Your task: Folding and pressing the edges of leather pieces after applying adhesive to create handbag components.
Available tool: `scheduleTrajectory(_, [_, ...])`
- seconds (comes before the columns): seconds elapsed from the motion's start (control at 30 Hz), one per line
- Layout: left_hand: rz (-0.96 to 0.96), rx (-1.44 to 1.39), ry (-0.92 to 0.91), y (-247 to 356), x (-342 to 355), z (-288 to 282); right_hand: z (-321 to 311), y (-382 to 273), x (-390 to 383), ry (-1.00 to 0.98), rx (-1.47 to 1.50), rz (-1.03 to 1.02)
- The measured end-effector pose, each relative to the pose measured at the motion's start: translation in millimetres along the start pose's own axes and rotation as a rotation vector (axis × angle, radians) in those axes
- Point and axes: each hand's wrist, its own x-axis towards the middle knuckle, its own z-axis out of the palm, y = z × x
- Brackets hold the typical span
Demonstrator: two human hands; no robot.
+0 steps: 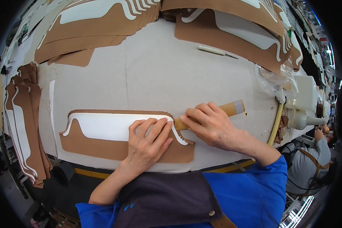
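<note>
A brown leather-like panel lies on the table in front of me, with a long white shaped piece along its far part. The panel's far edge is turned over the white piece, with small pleats at the left corner. My left hand rests on the panel, fingers stretched out and pressing near the right end of the white piece. Closed round a flat tan tool with a grey band at one end, my right hand holds the tool's other end against the panel's upper right corner. Its fingers partly hide the tool.
Stacks of brown panels with white pieces lie at the far left, with more panels at the far right and left edge. A pale-handled awl lies far right of centre. Plastic bottles stand right; a person sits beyond.
</note>
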Motion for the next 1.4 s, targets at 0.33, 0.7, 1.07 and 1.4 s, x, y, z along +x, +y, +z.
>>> scheduleTrajectory(0.33, [0.002, 0.007, 0.011, 0.7, 2.3, 0.9, -0.3, 14.3, 6.2, -0.032, 0.041, -0.047])
scheduleTrajectory(0.7, [-0.005, 0.023, -0.021, 2.5, 2.7, -2.5, -0.7, 34.5, 15.8, -0.081, 0.069, -0.179])
scheduleTrajectory(1.07, [-0.015, 0.057, -0.03, 5.0, 0.2, -0.8, -3.5, 49.0, 31.7, -0.129, 0.099, -0.287])
scheduleTrajectory(1.4, [-0.048, 0.069, -0.029, 7.0, -2.5, 0.7, -8.2, 62.0, 50.5, -0.197, 0.118, -0.404])
